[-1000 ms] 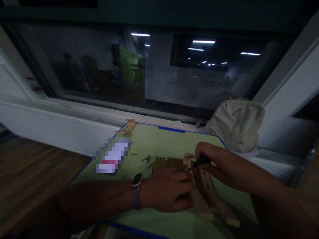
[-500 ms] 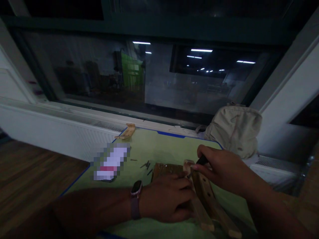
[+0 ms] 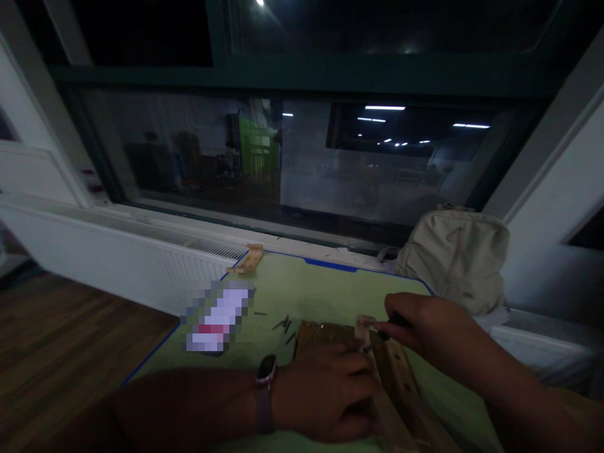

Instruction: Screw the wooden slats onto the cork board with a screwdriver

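Fingers of my left hand, with a watch on its wrist, are bent over a light wooden bar and grip it. Alongside runs a second wooden bar with dark holes; the two look like parts of one frame. My right hand is closed around the dark handle of what looks like a screwdriver. Its thin shaft points down and left to the wood near my left fingertips; the tip is hard to see. Under my left hand lies a brown, shiny-topped piece, perhaps taped cardboard.
Several dark screws lie on the pale green table. A phone with a blurred screen rests at the left. A curved wooden piece sits at the far left corner. A beige backpack stands beyond the right edge, by the window.
The view has tilted slightly, so everything sits lower and a little to the right. My right hand has tipped the screwdriver a bit; my left hand keeps its hold on the wood.
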A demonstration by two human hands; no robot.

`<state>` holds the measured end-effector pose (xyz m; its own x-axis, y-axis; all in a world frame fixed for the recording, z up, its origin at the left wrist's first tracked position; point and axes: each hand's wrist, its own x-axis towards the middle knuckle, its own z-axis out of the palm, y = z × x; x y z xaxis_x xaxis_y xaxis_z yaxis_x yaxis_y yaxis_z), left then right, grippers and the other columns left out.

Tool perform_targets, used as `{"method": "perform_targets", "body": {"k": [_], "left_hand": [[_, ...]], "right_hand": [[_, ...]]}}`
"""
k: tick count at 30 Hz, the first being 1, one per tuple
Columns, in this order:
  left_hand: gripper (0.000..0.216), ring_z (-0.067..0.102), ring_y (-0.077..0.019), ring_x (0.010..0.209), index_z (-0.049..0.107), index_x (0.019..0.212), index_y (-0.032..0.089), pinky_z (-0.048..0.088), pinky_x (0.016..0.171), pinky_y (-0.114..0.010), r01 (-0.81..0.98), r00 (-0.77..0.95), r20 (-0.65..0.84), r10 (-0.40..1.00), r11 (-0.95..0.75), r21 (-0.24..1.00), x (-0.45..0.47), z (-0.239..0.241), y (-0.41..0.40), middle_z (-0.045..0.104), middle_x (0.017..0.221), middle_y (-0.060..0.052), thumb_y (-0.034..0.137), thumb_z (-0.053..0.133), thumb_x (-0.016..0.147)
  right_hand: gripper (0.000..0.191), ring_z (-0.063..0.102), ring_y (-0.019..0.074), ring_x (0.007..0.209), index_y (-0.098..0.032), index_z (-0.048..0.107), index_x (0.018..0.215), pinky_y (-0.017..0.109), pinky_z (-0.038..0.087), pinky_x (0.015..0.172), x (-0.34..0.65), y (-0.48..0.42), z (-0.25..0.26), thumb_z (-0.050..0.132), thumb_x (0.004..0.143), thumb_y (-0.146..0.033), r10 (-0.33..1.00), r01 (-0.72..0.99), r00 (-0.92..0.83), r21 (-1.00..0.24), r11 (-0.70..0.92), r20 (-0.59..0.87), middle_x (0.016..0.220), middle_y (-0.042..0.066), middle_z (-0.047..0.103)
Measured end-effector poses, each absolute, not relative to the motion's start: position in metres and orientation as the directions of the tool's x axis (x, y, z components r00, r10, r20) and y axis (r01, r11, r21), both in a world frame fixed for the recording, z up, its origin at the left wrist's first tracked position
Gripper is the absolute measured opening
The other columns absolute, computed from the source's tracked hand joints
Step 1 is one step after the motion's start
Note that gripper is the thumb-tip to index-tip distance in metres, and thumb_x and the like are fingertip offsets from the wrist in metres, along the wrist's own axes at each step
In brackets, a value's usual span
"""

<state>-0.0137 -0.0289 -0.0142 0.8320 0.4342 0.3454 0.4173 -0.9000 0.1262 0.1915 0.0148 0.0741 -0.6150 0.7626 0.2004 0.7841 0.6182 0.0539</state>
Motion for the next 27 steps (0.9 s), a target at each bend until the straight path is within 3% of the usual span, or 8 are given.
{"method": "perform_targets", "body": {"k": [4,8,11,15,18,23,27], "left_hand": [[0.031,0.059,-0.0219,0.103,0.057,0.106,0.016,0.046,0.098,-0.033,0.418,0.832,0.341,0.437,-0.899,0.131,-0.013,-0.015,-0.029,0.062,0.111,-0.006,0.044,0.056,0.094],[0.032,0.059,-0.0222,0.103,0.057,0.106,0.016,0.047,0.098,-0.034,0.414,0.832,0.346,0.433,-0.901,0.132,-0.013,-0.016,-0.028,0.062,0.109,-0.007,0.045,0.052,0.096],[0.033,0.059,-0.0228,0.106,0.058,0.106,0.015,0.046,0.100,-0.034,0.391,0.841,0.352,0.411,-0.911,0.129,-0.013,-0.016,-0.027,0.062,0.109,-0.009,0.046,0.051,0.097],[0.034,0.059,-0.0226,0.105,0.058,0.107,0.014,0.046,0.100,-0.034,0.393,0.840,0.356,0.409,-0.912,0.118,-0.013,-0.017,-0.027,0.062,0.111,-0.008,0.046,0.049,0.097],[0.034,0.060,-0.0219,0.104,0.058,0.108,0.015,0.047,0.098,-0.034,0.404,0.837,0.353,0.419,-0.907,0.119,-0.013,-0.017,-0.027,0.062,0.110,-0.008,0.046,0.050,0.097],[0.031,0.060,-0.0211,0.102,0.059,0.103,0.015,0.048,0.096,-0.031,0.395,0.845,0.350,0.404,-0.913,0.101,-0.012,-0.014,-0.027,0.063,0.108,-0.007,0.045,0.054,0.096],[0.035,0.059,-0.0226,0.105,0.059,0.106,0.014,0.045,0.100,-0.032,0.389,0.843,0.363,0.398,-0.916,0.101,-0.012,-0.014,-0.027,0.063,0.108,-0.008,0.046,0.051,0.096]], "right_hand": [[0.026,0.056,0.0182,0.060,-0.020,0.048,0.071,0.027,0.030,0.054,0.189,0.013,0.075,0.056,0.091,-0.036,0.744,0.759,-0.644,0.034,0.650,0.179,0.068,0.002,0.059],[0.008,0.057,0.0169,0.073,-0.022,0.047,0.086,0.026,0.039,0.060,0.197,0.006,0.079,0.054,0.089,-0.021,0.743,0.720,-0.660,-0.186,0.668,0.113,0.084,0.002,0.059],[0.009,0.056,0.0146,0.074,-0.023,0.045,0.092,0.025,0.042,0.063,0.205,0.002,0.082,0.046,0.091,-0.015,0.726,0.673,-0.686,-0.339,0.657,0.045,0.089,0.001,0.057],[0.013,0.054,0.0139,0.075,-0.023,0.046,0.088,0.025,0.044,0.066,0.205,0.003,0.084,0.042,0.092,-0.011,0.650,0.569,-0.758,-0.438,0.696,0.048,0.089,0.001,0.056],[0.015,0.056,0.0144,0.079,-0.023,0.051,0.088,0.025,0.045,0.070,0.200,0.006,0.083,0.046,0.088,-0.008,0.618,0.525,-0.782,-0.446,0.725,0.085,0.088,0.001,0.059],[0.017,0.060,0.0151,0.078,-0.022,0.058,0.085,0.025,0.045,0.069,0.203,0.011,0.081,0.053,0.082,-0.006,0.654,0.574,-0.740,-0.359,0.736,0.155,0.084,0.001,0.065],[0.009,0.063,0.0155,0.070,-0.022,0.061,0.084,0.025,0.044,0.063,0.205,0.013,0.079,0.059,0.082,-0.014,0.687,0.632,-0.704,-0.282,0.722,0.182,0.078,0.000,0.067]]}}
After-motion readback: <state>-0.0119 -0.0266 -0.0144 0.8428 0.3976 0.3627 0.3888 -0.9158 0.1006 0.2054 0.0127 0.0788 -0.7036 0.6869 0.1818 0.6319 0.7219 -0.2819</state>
